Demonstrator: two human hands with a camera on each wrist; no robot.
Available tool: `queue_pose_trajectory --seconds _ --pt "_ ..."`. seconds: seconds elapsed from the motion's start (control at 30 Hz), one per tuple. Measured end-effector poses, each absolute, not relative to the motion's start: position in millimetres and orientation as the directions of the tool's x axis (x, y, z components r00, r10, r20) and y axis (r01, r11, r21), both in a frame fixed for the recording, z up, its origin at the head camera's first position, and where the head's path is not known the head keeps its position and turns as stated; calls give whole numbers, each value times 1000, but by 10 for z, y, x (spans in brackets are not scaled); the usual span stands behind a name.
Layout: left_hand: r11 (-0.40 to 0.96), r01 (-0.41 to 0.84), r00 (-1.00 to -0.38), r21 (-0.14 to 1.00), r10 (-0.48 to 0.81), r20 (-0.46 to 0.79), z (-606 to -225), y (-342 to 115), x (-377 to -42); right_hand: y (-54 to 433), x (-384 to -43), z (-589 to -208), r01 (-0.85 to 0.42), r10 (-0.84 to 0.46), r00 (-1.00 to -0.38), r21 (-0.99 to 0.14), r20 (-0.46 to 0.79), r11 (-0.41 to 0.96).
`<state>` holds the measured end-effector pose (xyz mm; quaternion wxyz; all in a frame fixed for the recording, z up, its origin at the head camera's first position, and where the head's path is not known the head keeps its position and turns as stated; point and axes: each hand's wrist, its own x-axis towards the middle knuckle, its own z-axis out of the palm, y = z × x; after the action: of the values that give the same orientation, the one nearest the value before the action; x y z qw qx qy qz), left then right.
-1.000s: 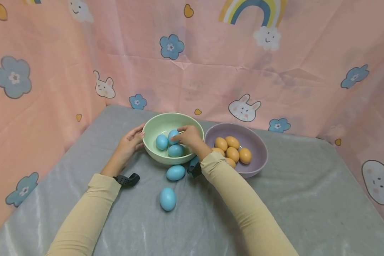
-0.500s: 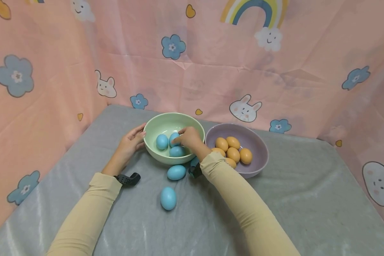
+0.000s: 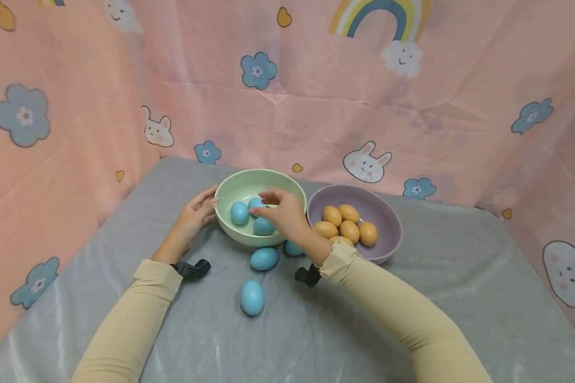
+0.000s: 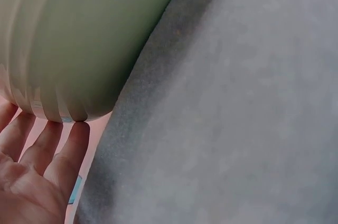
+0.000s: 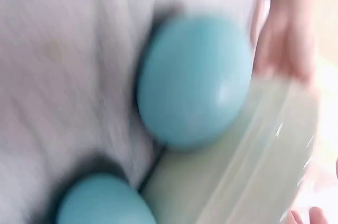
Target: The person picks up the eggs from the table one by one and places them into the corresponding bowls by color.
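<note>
In the head view a green bowl (image 3: pixel 235 186) holds three blue eggs (image 3: pixel 239 213). My left hand (image 3: pixel 195 214) rests against the bowl's left side, thumb by the rim; the left wrist view shows its fairly straight fingers (image 4: pixel 71 150) touching the green wall (image 4: pixel 84 39). Over the bowl's right part is my right hand (image 3: pixel 287 215), thumb and fingers parted, nothing seen between them. It partly covers the eggs below. On the table in front of the bowl lie a blue egg (image 3: pixel 264 259), a nearer blue egg (image 3: pixel 252 298) and another (image 3: pixel 294 248) partly behind the right wrist.
A purple bowl (image 3: pixel 388 229) with several brown-orange eggs (image 3: pixel 349 232) stands right beside the green bowl, partly behind my right forearm. Grey cloth (image 3: pixel 460 276) covers the table. A pink patterned curtain (image 3: pixel 306 122) stands behind and at both sides.
My right hand has let go of the blue egg in the green bowl and drawn up, its fingers spreading. The eggs there shifted slightly. My left hand keeps its place on the bowl.
</note>
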<state>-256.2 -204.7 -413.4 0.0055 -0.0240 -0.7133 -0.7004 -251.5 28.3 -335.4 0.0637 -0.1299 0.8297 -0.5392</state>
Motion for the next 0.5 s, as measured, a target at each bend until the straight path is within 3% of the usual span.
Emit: queue_pose_trajectory --seconds 0.2,0.5 --pt "7 55 -998 998 24 55 -4130 -2051 -2572 329 -2123 -3432 -188 -364 -928 -948 85 257" --pt "29 50 -999 998 21 50 -4130 -2045 -2551 409 -1726 -3517 -188 -448 -890 -964 88 185"
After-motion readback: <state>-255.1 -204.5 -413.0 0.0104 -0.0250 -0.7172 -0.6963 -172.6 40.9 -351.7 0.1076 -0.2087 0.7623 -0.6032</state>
